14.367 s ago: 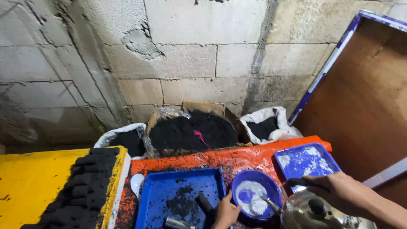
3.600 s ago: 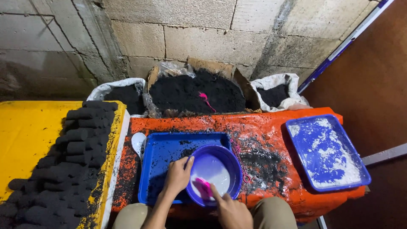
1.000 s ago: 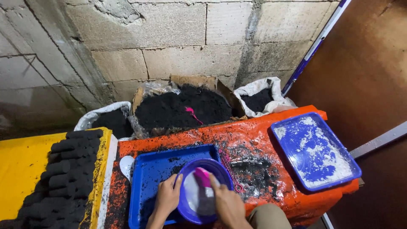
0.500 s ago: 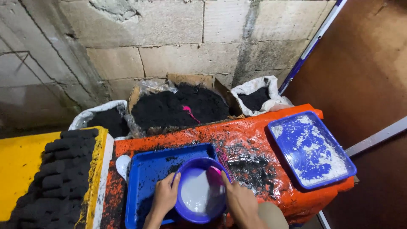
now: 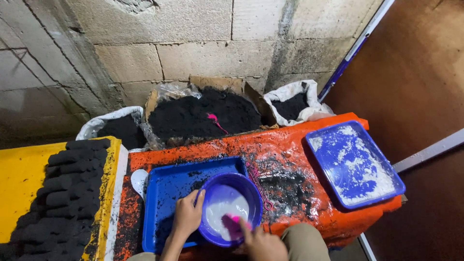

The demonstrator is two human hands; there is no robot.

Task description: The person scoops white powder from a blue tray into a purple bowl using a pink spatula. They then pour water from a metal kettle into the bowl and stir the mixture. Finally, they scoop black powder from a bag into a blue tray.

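Gripping the bowl by its left rim, the left hand has its fingers curled over the edge, thumb outside. The right hand is closed on a pink scoop, whose head dips into the white liquid in the bowl's near side. The bowl is purple and round; it sits on the right part of a blue tray, overlapping the tray's right edge.

At far left lies a yellow surface, with rows of black cylindrical briquettes stacked along its right side. Just right of them a white spoon lies beside the tray. The tray holds scattered black crumbs and rests on an orange table smeared with black powder. A thin pink tool lies on the table just right of the bowl, in a patch of black powder. Further right, near the table's right end, sits a second blue tray dusted with white powder.

Behind the table, against a block wall, stand a white sack of black powder, then a cardboard box heaped with black powder with a pink scoop handle stuck in it, then another white sack of the same. A brown board leans at far right. The person's knees show at the bottom edge.
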